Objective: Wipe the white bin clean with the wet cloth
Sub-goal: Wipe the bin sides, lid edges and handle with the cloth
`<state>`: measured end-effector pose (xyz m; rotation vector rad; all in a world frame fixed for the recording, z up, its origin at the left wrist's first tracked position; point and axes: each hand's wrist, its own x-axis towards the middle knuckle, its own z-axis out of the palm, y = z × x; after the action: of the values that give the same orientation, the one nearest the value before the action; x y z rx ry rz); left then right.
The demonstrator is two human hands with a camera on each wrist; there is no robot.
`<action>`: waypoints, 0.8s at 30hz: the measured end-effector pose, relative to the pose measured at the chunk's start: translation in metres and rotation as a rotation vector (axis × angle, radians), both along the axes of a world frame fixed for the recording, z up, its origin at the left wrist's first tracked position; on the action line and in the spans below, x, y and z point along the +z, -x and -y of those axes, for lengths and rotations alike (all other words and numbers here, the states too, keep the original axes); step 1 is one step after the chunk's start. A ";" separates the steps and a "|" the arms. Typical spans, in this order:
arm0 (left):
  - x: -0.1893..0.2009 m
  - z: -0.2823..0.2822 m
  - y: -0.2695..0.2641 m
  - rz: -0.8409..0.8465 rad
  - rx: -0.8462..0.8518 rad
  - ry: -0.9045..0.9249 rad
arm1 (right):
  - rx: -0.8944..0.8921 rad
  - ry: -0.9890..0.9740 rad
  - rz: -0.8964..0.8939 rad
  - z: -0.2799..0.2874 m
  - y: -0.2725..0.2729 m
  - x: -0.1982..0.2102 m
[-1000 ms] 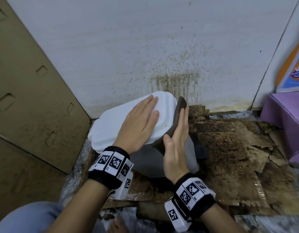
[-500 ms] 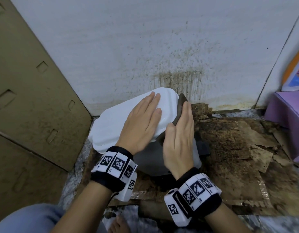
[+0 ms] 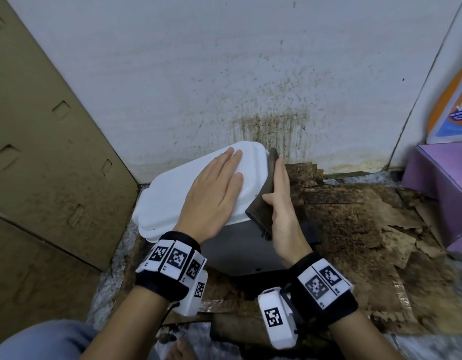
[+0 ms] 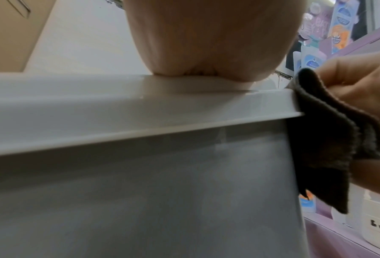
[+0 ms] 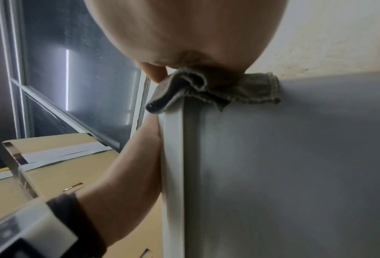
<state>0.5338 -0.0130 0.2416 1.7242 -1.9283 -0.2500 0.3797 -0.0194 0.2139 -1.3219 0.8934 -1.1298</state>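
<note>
1 bin (image 3: 172, 201), white lid, grey body. 1 cloth (image 3: 263, 201), dark. 2 hands: left hand (image 3: 211, 196), right hand (image 3: 282, 203). 2 wristbands w/ tags, 1 per wrist (image 3: 170, 258). 1 cardboard panel (image 3: 43, 152) at left. 1 purple box (image 3: 443, 183) at right. Cardboard scraps (image 3: 367, 229) on floor: several, can't count exactly.

stained wall (image 3: 250, 74) | cardboard panels (image 3: 43, 165) | purple box (image 3: 443, 183)
</note>
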 end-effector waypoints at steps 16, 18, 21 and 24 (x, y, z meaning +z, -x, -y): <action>-0.004 0.002 0.000 -0.001 -0.015 -0.011 | -0.013 0.107 -0.231 -0.002 -0.002 0.009; -0.004 0.003 0.000 0.001 -0.020 -0.011 | 0.003 0.074 -0.247 0.001 -0.001 0.010; -0.004 0.005 0.002 0.012 -0.025 -0.020 | -0.013 0.069 -0.241 0.005 0.002 0.009; -0.003 0.006 0.003 0.026 -0.030 -0.028 | -0.043 0.082 -0.202 0.007 0.004 0.011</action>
<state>0.5308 -0.0188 0.2383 1.7254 -1.9795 -0.2687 0.3752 -0.0261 0.2253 -1.5105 1.0359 -1.0882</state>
